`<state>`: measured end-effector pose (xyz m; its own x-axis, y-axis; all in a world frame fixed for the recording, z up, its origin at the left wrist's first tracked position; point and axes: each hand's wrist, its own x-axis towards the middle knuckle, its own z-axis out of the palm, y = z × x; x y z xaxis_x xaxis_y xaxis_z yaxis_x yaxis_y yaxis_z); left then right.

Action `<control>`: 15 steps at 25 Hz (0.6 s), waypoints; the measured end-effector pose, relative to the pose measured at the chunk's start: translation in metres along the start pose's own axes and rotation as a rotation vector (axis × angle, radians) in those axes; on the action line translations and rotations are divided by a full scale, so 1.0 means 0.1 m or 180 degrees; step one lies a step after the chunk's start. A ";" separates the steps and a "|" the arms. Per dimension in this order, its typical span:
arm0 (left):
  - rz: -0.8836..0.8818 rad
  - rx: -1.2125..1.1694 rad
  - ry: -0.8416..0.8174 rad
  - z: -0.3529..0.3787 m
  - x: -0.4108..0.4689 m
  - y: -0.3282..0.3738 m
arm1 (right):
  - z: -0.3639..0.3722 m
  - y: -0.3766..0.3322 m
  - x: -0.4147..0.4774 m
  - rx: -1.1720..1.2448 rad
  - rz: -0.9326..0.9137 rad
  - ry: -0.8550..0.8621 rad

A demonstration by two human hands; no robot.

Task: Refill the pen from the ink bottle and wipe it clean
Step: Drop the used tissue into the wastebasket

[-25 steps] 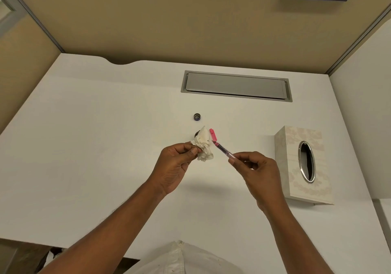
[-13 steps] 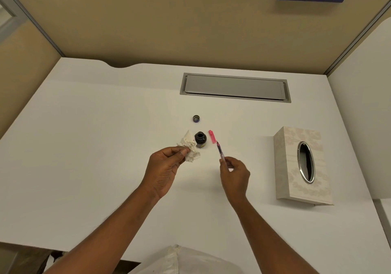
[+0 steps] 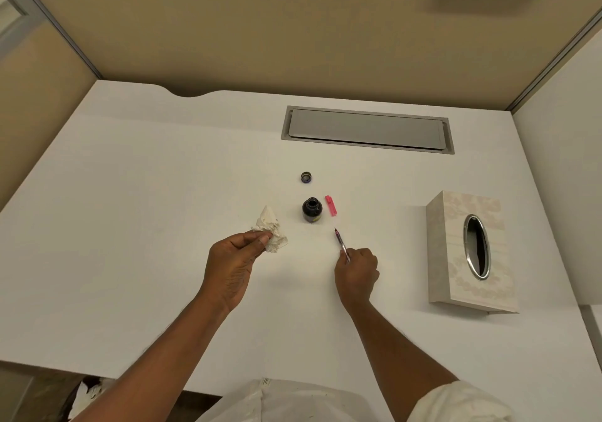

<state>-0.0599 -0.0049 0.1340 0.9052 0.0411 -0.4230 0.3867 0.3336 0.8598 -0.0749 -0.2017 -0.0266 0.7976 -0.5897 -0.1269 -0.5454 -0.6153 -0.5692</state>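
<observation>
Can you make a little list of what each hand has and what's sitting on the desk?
left hand: holds crumpled tissue
right hand: holds pen, tip pointing away, uncapped
ink bottle: open, upright on desk
bottle cap: behind the bottle, apart from it
pink pen cap: lying just right of the bottle
tissue box: far right

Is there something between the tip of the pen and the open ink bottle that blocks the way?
Nothing visible does. The pen in the right hand points toward the ink bottle, and only bare desk lies between them. The pink cap lies right of the bottle, the tissue in the left hand off to its left.
</observation>
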 end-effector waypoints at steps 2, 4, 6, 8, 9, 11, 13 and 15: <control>-0.0022 0.0081 0.0092 -0.04 0.00 -0.01 | 0.02 0.02 0.00 -0.0104 -0.0077 -0.0010; -0.0049 0.0129 0.0169 -0.07 0.00 -0.01 | 0.04 0.03 -0.01 -0.0203 -0.0135 0.0018; -0.0061 0.0140 0.0210 -0.10 0.00 -0.01 | 0.07 0.05 -0.03 -0.0312 -0.0203 0.0090; -0.0061 0.0158 0.0233 -0.13 0.00 0.00 | 0.10 0.06 -0.04 -0.0432 -0.0251 0.0140; -0.0053 0.0172 0.0239 -0.15 0.00 0.01 | 0.11 0.06 -0.04 -0.0482 -0.0258 0.0152; -0.0022 0.0183 0.0238 -0.18 0.00 0.03 | 0.14 0.06 -0.05 -0.0538 -0.0259 0.0166; -0.0010 0.0178 0.0226 -0.21 0.01 0.05 | 0.15 0.08 -0.04 -0.0527 -0.0249 0.0191; -0.0009 0.0182 0.0215 -0.23 0.02 0.06 | 0.16 0.08 -0.04 -0.0470 -0.0211 0.0162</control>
<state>-0.0594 0.0188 0.1316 0.8908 0.1043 -0.4422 0.4004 0.2796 0.8726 -0.0785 -0.1963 -0.0437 0.8211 -0.5687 -0.0494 -0.5268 -0.7217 -0.4490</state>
